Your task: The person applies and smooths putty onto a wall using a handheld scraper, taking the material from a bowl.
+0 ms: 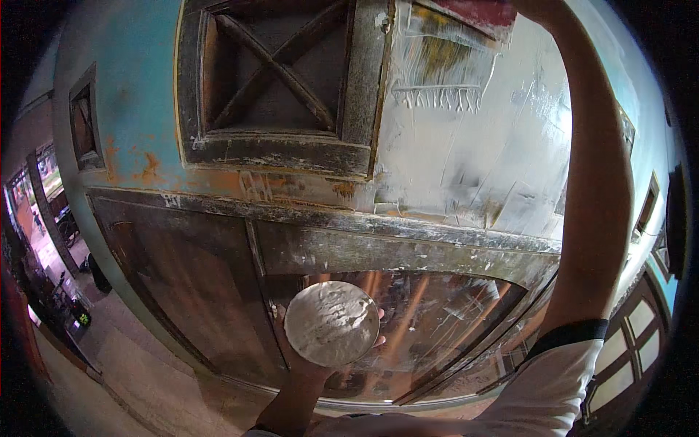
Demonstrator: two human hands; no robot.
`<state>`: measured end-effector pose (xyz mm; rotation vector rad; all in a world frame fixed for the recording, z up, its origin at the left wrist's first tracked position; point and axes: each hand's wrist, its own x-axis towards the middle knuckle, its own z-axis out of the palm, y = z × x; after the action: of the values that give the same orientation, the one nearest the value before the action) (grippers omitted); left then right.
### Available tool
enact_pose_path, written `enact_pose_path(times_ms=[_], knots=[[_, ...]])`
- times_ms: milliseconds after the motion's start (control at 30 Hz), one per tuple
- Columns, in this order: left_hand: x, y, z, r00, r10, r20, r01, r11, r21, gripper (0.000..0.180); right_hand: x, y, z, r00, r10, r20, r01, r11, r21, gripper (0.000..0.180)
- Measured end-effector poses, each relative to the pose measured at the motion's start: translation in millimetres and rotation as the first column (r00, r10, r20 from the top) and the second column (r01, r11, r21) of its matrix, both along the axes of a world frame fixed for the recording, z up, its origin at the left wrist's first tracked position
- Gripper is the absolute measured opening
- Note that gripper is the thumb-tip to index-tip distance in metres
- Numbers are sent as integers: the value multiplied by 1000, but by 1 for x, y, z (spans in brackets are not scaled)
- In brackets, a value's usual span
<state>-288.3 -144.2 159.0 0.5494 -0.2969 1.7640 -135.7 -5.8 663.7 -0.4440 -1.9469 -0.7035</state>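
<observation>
My left hand holds up a round tub from below, its fingertips showing at the right and left rims. Whitish, lumpy putty fills the tub. My right arm reaches high up the wall, and my right hand is mostly cut off by the top edge. A dark red, flat putty spreader is at that hand, its edge against the wall; the fingers on it are hidden. Below it, wet white putty is smeared in a streaky band over a yellowish-brown patch.
A weathered wooden vent frame with crossed bars is set in the blue wall beside the whitened area. Beneath runs a worn wooden beam above dark panels and glass. At far left, a passage opens outside. A panelled door stands right.
</observation>
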Motion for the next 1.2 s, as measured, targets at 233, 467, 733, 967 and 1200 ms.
enact_pose_path(times_ms=[233,467,733,967,1200], knots=[[5,-18,20,965,-176,197,149,978,143,95,-15,-2,-20,999,18,31,-20,997,68,29],[-6,-3,-8,990,15,-139,-18,1000,-18,86,3,-19,-6,995,81,-64,-77,995,56,34],[-5,-16,-9,992,87,-92,-87,996,2,87,-36,1,-41,962,-7,273,6,1000,3,30],[4,-14,2,974,68,-214,-93,990,-109,98,14,-2,2,985,-12,-175,37,989,140,30],[-16,-17,-53,911,106,398,-68,992,-109,91,-21,24,-121,933,142,330,-195,972,133,32]])
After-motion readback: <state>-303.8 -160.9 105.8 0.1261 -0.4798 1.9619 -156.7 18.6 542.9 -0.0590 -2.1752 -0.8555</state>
